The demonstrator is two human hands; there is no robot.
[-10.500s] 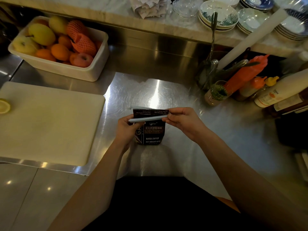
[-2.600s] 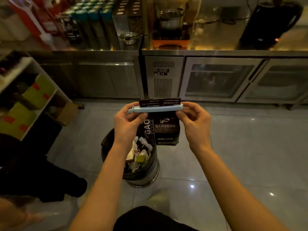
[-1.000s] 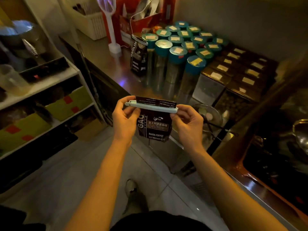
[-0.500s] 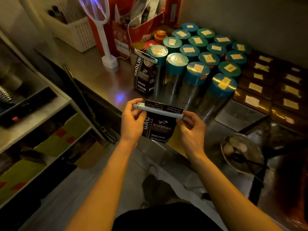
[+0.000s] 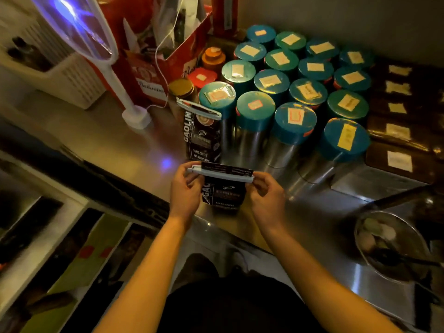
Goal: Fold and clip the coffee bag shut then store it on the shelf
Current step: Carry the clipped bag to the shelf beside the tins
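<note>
A small black coffee bag (image 5: 224, 195) hangs between my hands, its folded top closed by a long white clip (image 5: 222, 173). My left hand (image 5: 185, 191) pinches the clip's left end and my right hand (image 5: 266, 198) pinches its right end. The bag is held just above the front part of a steel shelf surface (image 5: 115, 138). Right behind it stands a second black coffee bag (image 5: 201, 133), upright, with its own white clip on top.
Several steel canisters with teal lids (image 5: 295, 121) fill the shelf behind and to the right. Dark labelled boxes (image 5: 398, 131) line the far right. An electric swatter (image 5: 79, 32) on a white base, a red box (image 5: 168, 51) and a white basket (image 5: 55, 66) stand at the left. A glass bowl (image 5: 394, 246) sits lower right.
The view has swung from the worktop past a bin and floor to this shelf. Over the last second the bag has come closer to the shelf and the standing bag.
</note>
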